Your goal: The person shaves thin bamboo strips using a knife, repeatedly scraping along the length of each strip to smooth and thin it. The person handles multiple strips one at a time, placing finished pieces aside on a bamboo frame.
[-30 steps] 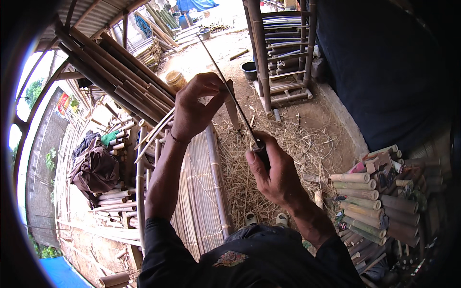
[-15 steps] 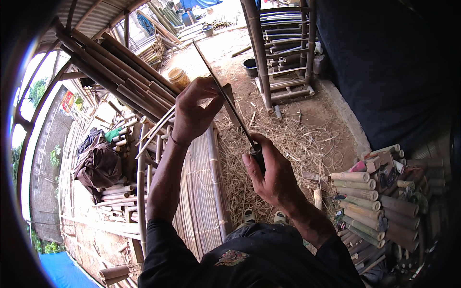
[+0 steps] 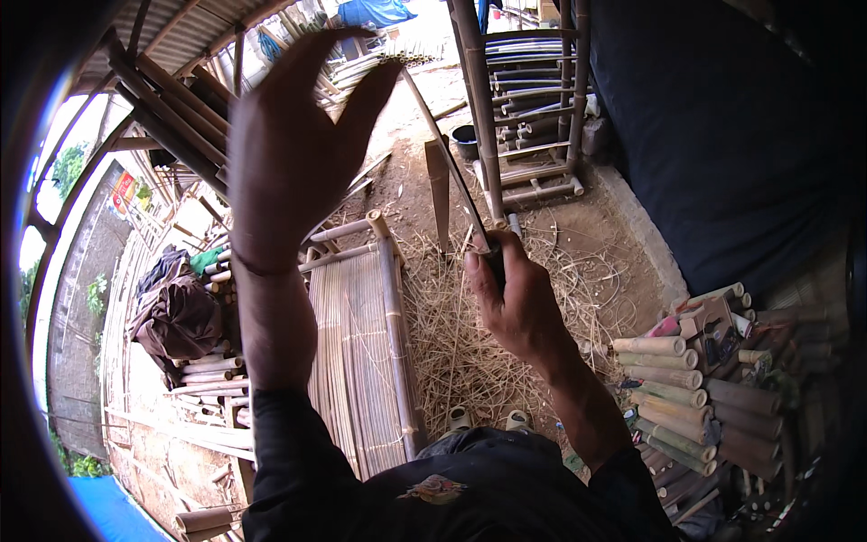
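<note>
While right hand [image 3: 517,303] grips knife [image 3: 452,172] handle, left hand [image 3: 293,149] raised, spread (empty), bamboo mat [image 3: 357,352] below

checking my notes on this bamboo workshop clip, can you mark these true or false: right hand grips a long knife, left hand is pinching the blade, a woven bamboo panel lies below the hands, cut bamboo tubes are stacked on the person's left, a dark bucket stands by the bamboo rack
1. The right hand grips a long knife by its handle. True.
2. The left hand is pinching the blade. False: it is lifted with fingers spread, apart from the knife.
3. A woven bamboo panel lies on the ground below the hands. True.
4. The stack of short cut bamboo tubes is on the person's left. False: it lies to the right.
5. A dark bucket stands by the upright bamboo rack. True.
</note>
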A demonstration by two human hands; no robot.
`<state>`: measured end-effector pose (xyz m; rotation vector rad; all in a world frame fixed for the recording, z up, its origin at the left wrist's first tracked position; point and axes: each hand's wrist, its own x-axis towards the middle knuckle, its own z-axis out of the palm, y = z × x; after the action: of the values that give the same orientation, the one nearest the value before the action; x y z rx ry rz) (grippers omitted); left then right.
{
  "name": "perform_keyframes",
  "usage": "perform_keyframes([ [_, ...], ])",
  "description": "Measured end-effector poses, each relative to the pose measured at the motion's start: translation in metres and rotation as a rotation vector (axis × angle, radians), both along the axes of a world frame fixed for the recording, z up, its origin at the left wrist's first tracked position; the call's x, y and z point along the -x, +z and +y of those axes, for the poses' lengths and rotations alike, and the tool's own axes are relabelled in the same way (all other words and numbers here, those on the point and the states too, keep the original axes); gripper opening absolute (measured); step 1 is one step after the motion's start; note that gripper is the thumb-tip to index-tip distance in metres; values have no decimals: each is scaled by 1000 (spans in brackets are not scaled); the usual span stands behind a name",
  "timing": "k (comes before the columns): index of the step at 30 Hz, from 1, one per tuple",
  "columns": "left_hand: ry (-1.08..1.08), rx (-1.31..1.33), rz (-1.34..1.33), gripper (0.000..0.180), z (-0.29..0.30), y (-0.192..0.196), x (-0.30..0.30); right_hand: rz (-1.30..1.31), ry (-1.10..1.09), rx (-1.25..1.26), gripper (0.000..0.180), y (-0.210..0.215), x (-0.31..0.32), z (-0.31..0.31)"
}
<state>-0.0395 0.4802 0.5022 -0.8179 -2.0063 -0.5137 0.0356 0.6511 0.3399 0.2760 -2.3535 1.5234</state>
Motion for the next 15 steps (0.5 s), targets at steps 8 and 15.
perform_keyframes([
  [8,-189,522,57,45,82,-38,113,-135,-23,-86,33,12,23,3],
  [15,-419,364,346,32,94,46,51,5,-4,-24,33,21,32,-1],
])
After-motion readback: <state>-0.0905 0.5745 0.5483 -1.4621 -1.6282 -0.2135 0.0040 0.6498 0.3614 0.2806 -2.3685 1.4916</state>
